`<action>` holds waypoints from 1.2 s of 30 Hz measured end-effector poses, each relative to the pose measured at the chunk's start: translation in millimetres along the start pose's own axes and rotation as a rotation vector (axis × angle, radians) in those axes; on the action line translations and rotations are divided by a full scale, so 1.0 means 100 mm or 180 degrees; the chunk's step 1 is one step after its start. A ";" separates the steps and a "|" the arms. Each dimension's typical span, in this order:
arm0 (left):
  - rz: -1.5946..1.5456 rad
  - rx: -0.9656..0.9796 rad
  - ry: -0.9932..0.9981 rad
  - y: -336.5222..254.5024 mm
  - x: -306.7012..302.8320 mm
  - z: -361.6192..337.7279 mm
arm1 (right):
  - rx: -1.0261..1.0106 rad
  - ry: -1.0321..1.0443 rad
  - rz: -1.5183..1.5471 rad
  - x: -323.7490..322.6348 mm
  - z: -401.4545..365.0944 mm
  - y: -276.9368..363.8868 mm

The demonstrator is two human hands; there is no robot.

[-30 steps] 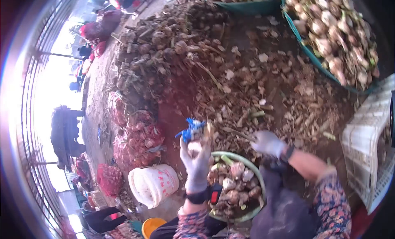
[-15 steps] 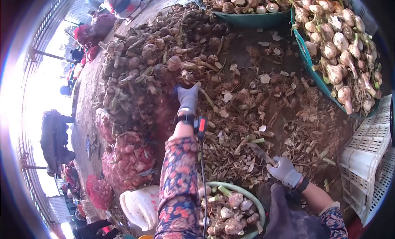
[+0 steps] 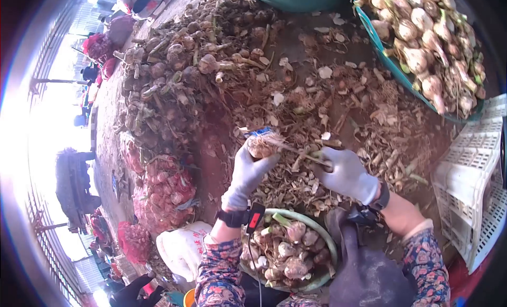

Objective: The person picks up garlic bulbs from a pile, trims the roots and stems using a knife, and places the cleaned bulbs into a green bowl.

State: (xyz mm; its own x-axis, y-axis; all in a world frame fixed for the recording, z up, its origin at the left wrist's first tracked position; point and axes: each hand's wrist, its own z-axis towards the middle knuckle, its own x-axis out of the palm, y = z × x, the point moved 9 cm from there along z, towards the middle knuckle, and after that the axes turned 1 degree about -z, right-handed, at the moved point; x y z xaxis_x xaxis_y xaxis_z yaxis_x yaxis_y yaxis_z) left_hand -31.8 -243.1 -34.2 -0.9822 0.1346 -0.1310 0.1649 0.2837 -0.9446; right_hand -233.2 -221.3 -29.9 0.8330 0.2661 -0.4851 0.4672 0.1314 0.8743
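Note:
My left hand (image 3: 245, 175), in a pale grey glove, is closed around a garlic bulb (image 3: 261, 147) with its roots facing up and away. Something blue shows at the fingers behind the bulb. My right hand (image 3: 346, 175), also gloved, grips a knife (image 3: 303, 155) whose thin blade points left and overlaps the bulb's root end. Below both hands stands a round green-rimmed tub (image 3: 334, 243) holding trimmed garlic bulbs (image 3: 296, 254). Cut stalks, roots and peel (image 3: 296, 188) cover the floor under my hands.
A large heap of untrimmed garlic (image 3: 163, 80) lies ahead left. Red net bags (image 3: 166, 193) and a white sack (image 3: 182, 249) are at left. A full green tub (image 3: 388, 61) stands at upper right, white plastic crates (image 3: 467, 185) at right, another green tub (image 3: 311, 0) at the top.
My left hand has come back from the heap with a garlic bulb. My right hand has risen leftward with the knife, bringing its blade to the bulb. The view has shifted slightly.

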 end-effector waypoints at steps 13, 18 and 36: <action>0.0252 0.0339 -0.0202 0.10 0.33 -0.83 | -0.0831 0.0486 -0.0909 0.21 -0.38 0.43; 0.1034 0.0977 -0.0162 0.16 0.31 -0.91 | -0.0777 0.0323 -0.0790 0.30 -0.37 0.26; 0.0518 0.0949 -0.1612 -0.74 0.06 -0.89 | 0.1023 -0.0602 0.0466 0.06 -0.70 -0.70</action>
State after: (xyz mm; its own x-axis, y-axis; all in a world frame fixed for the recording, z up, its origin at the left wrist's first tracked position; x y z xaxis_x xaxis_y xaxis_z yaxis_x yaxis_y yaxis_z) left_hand -41.7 -179.2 61.4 -0.8793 -0.3351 -0.3383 0.3559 0.0094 -0.9345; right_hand -281.9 -162.3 -92.5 0.9235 0.0755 -0.3762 0.3835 -0.2084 0.8997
